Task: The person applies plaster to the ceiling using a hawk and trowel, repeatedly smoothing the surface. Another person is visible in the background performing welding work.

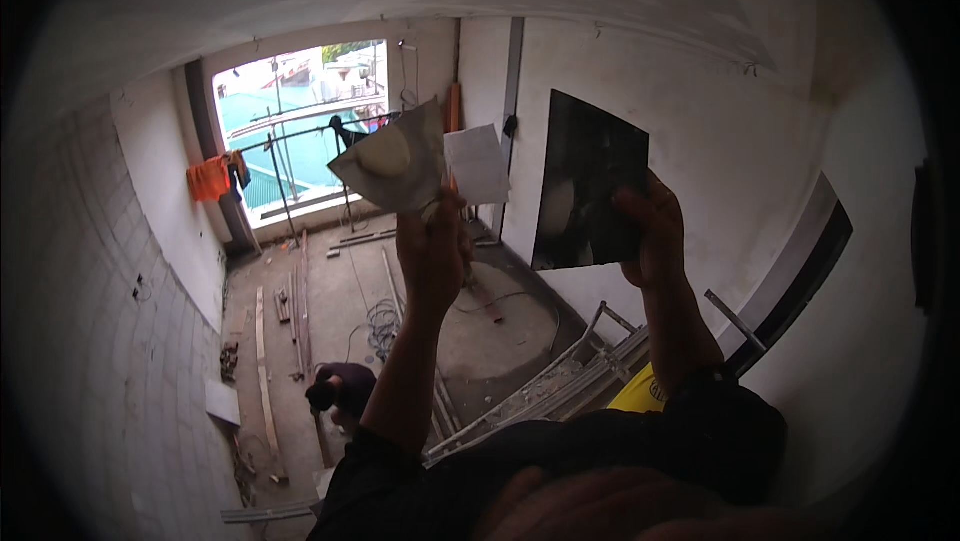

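Observation:
My left hand is raised in the middle of the view, its fingers closed round the handle of a putty knife. That knife has a wide, flared blade with a pale lump of paste on it. To its right my right hand grips a dark, flat rectangular trowel blade near its right edge, thumb over the face. Pale smears show on the lower left of this blade. The two tools are apart, and neither visibly touches the wall. Any handle behind the dark blade is hidden.
Far below, a person in dark clothing is on the floor among planks and a coiled cable. Metal scaffold rails run beneath me. A window opening has bars across it, with an orange cloth beside it.

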The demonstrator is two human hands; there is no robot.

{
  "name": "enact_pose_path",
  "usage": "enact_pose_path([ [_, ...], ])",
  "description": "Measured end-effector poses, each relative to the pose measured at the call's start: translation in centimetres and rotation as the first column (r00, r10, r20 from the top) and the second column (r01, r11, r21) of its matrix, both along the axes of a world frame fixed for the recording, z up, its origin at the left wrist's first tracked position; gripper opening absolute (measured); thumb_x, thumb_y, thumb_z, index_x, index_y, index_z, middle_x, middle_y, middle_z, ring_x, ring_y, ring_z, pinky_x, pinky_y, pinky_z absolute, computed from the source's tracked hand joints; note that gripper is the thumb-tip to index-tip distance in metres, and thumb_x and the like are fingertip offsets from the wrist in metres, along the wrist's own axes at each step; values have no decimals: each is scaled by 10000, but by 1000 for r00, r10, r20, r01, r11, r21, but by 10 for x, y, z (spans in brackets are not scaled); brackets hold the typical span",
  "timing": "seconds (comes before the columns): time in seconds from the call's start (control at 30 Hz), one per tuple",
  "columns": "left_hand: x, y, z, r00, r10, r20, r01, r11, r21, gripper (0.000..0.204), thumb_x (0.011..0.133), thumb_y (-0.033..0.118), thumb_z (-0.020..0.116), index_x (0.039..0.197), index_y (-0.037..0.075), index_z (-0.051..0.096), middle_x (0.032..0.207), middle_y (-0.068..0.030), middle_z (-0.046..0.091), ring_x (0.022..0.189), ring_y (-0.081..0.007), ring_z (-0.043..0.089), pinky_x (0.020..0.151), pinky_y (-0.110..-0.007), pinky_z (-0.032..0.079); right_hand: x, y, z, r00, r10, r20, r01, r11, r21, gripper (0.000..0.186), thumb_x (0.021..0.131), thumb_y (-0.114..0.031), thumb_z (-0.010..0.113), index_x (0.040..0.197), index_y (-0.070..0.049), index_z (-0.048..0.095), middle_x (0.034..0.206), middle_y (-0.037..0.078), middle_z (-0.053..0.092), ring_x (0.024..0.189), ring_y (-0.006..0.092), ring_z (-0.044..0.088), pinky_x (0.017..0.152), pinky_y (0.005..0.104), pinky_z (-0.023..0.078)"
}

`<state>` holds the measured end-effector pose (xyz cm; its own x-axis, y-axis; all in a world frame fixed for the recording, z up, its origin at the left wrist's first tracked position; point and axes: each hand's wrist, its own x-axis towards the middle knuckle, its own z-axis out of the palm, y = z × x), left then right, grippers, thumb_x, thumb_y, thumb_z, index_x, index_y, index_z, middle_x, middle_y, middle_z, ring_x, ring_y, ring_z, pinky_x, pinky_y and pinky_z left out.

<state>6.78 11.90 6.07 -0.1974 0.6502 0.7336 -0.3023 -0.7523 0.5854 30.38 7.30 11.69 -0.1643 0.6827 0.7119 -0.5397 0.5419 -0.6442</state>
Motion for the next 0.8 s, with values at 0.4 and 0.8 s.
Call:
enact_pose_path([
  [0.4,-20,83,-76,827,505,-245,-523,852,-8,392,1056,135,425,1436,39,426,1324,-200,537,1167,-298,577,973,-385,477,-79,18,-30,945,325,38,-306,919,-250,378,913,-11,656,1267,70,550,1132,178,684,970,212,704,863,348,600],
  [0.8,32,27,-58,981,-184,-66,123,844,-522,113,990,143,552,1009,38,516,691,-25,523,471,-84,459,395,-255,381,57,-15,160,513,-753,-412,731,132,669,279,928,-33,659,1198,27,629,1084,37,691,962,86,610,865,249,475],
])
